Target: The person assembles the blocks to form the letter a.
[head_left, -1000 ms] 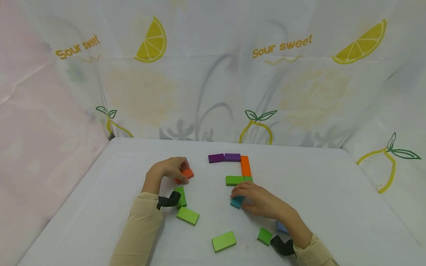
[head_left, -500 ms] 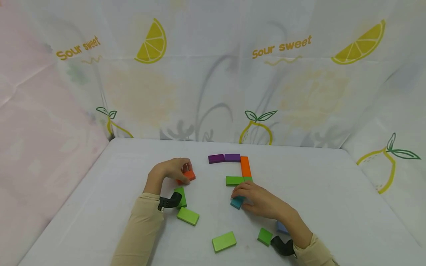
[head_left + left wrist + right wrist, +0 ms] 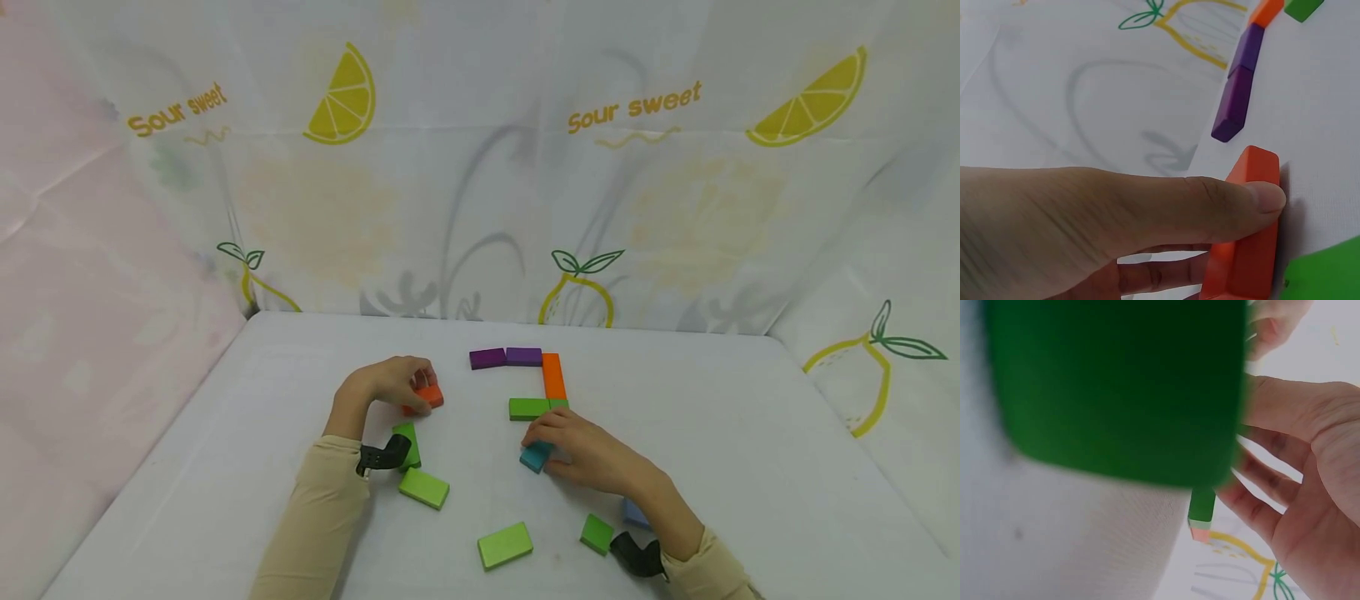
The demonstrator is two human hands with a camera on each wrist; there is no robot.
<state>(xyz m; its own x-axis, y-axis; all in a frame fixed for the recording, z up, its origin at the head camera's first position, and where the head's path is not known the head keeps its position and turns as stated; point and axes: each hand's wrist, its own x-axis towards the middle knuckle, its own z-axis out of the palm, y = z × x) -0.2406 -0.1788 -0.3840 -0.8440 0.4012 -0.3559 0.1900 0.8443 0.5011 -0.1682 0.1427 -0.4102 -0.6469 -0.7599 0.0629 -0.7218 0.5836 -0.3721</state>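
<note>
Two blocks are in hand: the red block (image 3: 432, 397), left of centre on the table (image 3: 675, 392), pinched between thumb and fingers of the left hand (image 3: 390, 381), and the blue block (image 3: 536, 457), held by bent fingers of the right hand (image 3: 585, 451). The hooked line (image 3: 553, 377) of five looks laid; five loose blocks (image 3: 505, 547) apparently remain.

On the white, lemon-patterned cloth backdrop (image 3: 465, 167), the words "Sour sweet" are showing twice in orange lettering: the left orange inscription (image 3: 177, 110) and the right orange inscription (image 3: 634, 107) are both slanting upward toward the right, beginning with a capital S.
</note>
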